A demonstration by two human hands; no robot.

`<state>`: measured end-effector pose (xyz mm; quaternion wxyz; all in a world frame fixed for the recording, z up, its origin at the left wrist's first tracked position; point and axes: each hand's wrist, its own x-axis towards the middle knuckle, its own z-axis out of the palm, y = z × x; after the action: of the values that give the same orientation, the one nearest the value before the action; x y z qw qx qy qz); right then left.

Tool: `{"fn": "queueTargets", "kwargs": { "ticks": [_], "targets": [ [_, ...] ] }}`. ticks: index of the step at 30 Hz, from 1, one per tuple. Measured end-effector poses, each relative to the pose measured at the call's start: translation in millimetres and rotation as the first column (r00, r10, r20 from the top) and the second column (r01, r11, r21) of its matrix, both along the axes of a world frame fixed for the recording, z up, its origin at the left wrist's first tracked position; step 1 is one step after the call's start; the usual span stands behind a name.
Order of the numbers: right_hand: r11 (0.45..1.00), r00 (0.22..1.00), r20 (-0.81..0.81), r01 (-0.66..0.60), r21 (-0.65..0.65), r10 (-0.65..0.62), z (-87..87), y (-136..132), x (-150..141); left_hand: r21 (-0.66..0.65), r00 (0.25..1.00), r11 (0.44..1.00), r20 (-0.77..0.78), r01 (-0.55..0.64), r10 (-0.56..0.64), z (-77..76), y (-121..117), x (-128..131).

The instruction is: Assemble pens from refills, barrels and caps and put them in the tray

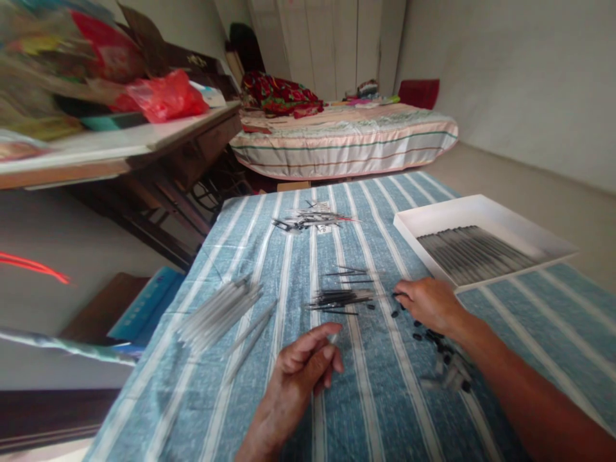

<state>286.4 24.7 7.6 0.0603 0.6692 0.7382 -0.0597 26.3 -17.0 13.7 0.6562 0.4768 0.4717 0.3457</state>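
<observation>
My left hand (pixel 308 362) is closed in a pinch over the middle of the table, with a small translucent pen part (pixel 333 338) showing between thumb and forefinger. The rest of that piece is hidden. To its right, my right hand (pixel 428 305) pinches a small black pen plug (pixel 397 294) just above the cloth. Loose black plugs (pixel 394 314) lie below those fingers, beside clear pen caps (pixel 452 372) near the right forearm. Dark pen refills (pixel 341 298) form a pile beyond my left hand. Frosted pen barrels (pixel 221 311) lie bundled at the left, with a few separate ones beside them.
A white box (pixel 520 221) holding a row of pens stands at the right. More thin parts (pixel 310 219) lie at the far end of the striped tablecloth (pixel 289 269). A cluttered desk (pixel 158 138) stands at the left and a bed (pixel 346 144) beyond the table.
</observation>
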Motion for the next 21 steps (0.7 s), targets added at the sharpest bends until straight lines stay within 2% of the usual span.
{"fn": "queueTargets", "kwargs": {
  "ticks": [4, 9, 11, 13, 15, 17, 19, 21],
  "targets": [
    [1.000, 0.999, 0.041, -0.015, -0.015, 0.015, -7.2, 0, -8, 0.004, 1.000, 1.000, 0.003, 0.031, -0.031, -4.5, -1, 2],
    [1.000, 1.000, -0.028, 0.004, 0.031, -0.003, -14.9, 1, -4, 0.002, 0.994, 0.994, 0.020, 0.106, -0.106, -6.5, -3, 2],
    [0.998, 0.997, -0.080, 0.009, 0.068, -0.004, -16.3, 0, -2, 0.014, 0.993, 0.993, 0.018, 0.117, -0.117, -6.4, -4, 2],
    [0.993, 0.974, -0.222, -0.021, 0.116, 0.046, -15.5, -2, -2, 0.026, 0.992, 0.992, 0.010, 0.124, -0.125, -6.6, -4, 3],
    [0.984, 0.881, -0.450, -0.082, 0.155, 0.145, -12.3, -7, -6, 0.032, 0.991, 0.990, 0.000, 0.137, -0.137, -7.0, -5, 3],
    [0.974, 0.711, -0.665, -0.150, 0.172, 0.227, -7.6, -14, -13, 0.033, 0.988, 0.988, -0.018, 0.154, -0.153, -7.1, -5, 4],
    [0.961, 0.538, -0.799, -0.205, 0.185, 0.268, -3.1, -20, -22, 0.033, 0.984, 0.984, -0.038, 0.177, -0.175, -5.9, -5, 5],
    [0.948, 0.401, -0.866, -0.235, 0.216, 0.297, -0.4, -26, -31, 0.040, 0.977, 0.977, -0.050, 0.209, -0.207, -3.7, -5, 6]
  ]
}}
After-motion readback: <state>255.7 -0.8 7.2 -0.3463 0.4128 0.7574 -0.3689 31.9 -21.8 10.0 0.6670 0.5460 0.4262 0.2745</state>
